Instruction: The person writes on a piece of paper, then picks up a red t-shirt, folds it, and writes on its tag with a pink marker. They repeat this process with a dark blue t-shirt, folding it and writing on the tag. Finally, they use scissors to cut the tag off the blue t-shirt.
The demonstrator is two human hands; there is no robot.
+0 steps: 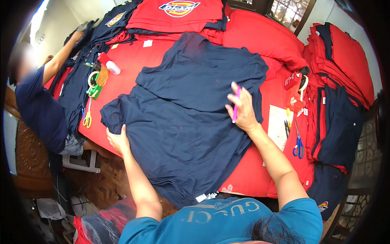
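Observation:
A large navy blue shirt lies spread and wrinkled across the red-covered table, with small red marks on its cloth. At its lower left edge, by the sleeve, my left hand rests with thumb and fingers apart, touching the fabric. Over the right side of the shirt, my right hand holds a pink-purple pen upright between thumb and fingers. The index finger is stretched out. A white label shows at the shirt's near edge.
Blue-handled scissors, a paper sheet and a tape roll lie right. Yellow scissors, a green tape dispenser and a white bottle lie left. Folded garments surround the table; a co-worker reaches at far left.

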